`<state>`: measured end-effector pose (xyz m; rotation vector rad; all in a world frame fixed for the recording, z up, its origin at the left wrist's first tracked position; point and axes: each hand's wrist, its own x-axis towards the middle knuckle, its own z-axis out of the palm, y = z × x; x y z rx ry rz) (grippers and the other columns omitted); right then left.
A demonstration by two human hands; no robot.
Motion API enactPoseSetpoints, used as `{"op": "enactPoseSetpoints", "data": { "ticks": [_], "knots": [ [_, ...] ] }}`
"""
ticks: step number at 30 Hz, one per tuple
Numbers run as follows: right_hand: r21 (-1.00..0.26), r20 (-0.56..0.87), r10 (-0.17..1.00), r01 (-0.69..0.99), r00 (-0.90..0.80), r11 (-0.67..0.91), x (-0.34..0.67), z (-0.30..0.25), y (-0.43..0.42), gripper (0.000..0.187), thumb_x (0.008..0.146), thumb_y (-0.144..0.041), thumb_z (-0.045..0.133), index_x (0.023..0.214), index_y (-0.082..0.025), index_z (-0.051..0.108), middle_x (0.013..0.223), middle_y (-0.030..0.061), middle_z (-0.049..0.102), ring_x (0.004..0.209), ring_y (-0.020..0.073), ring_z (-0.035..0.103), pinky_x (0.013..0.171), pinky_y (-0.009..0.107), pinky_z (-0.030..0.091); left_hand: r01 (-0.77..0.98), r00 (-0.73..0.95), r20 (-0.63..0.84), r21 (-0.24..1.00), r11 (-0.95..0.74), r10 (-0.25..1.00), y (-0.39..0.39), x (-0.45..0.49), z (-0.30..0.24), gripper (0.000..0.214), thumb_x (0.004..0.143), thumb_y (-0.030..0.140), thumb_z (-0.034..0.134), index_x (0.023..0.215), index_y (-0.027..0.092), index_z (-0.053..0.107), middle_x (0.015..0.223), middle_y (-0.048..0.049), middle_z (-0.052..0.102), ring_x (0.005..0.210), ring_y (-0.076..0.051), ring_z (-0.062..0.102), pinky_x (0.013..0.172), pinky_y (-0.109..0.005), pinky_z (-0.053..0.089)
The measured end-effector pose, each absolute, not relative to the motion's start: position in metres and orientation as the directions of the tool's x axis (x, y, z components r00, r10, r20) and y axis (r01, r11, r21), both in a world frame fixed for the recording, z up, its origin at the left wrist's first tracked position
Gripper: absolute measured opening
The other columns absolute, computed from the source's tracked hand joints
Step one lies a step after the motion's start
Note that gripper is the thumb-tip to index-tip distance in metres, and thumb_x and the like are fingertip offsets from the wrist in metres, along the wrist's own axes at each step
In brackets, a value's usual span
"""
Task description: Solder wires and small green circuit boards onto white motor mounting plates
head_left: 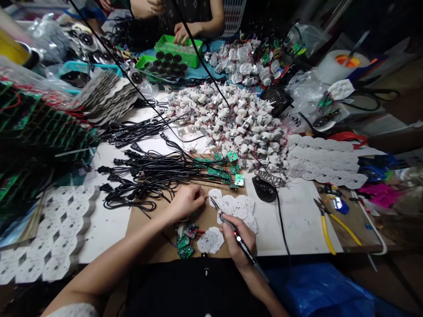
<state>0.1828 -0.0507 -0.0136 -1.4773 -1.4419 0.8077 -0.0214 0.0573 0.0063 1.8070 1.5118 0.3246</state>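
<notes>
My right hand (pixel 240 237) is closed round a soldering iron (pixel 243 246), held like a pen. The iron's tip reaches the upper left one of several white circuit boards (pixel 233 204) on the brown cardboard (pixel 142 224). Just left of that board, my left hand (pixel 189 201) is closed in a pinch, and what its fingers hold is too small to make out. Closer to me lie two overlapping white boards (pixel 210 240) and several small green circuit boards (pixel 185 246) with red wires. Beyond my left hand, black power cords (pixel 155 169) end in green boards (pixel 224 171).
A big heap of white motor-like parts (pixel 228 114) fills the middle back. Yellow-handled cutters (pixel 337 226) and white board panels (pixel 325 160) lie right, more panels (pixel 49 233) left. Across the table, another person's hand (pixel 185 33) reaches into a green tray (pixel 194 59).
</notes>
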Motion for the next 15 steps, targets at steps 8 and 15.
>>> {"op": "enactPoseSetpoints", "data": {
  "ticks": [8,15],
  "knots": [
    [-0.885,0.168,0.983,0.449,0.066,0.121,0.1837,-0.0166,-0.0481,0.019,0.096,-0.029,0.06,0.109,-0.023,0.072,0.086,0.0037,0.079,0.071,0.0194,0.078,0.069,0.03,0.065,0.761,0.259,-0.296,0.649,-0.006,0.919,0.0575,-0.0201,0.0075,0.012,0.082,0.017,0.058,0.073,0.017,0.066,0.067,-0.0012,0.067,0.059,-0.013,0.055,0.059,-0.024,0.036],
    [-0.872,0.239,0.969,0.452,0.057,0.188,0.1819,-0.018,-0.049,0.018,0.095,-0.026,0.059,0.107,-0.022,0.073,0.085,0.0042,0.078,0.07,0.0187,0.077,0.071,0.03,0.066,0.766,0.26,-0.282,0.643,-0.019,0.924,0.0575,-0.0194,0.0073,0.012,0.082,0.016,0.057,0.072,0.017,0.065,0.066,-0.0016,0.066,0.06,-0.013,0.054,0.06,-0.024,0.035]
  ]
}}
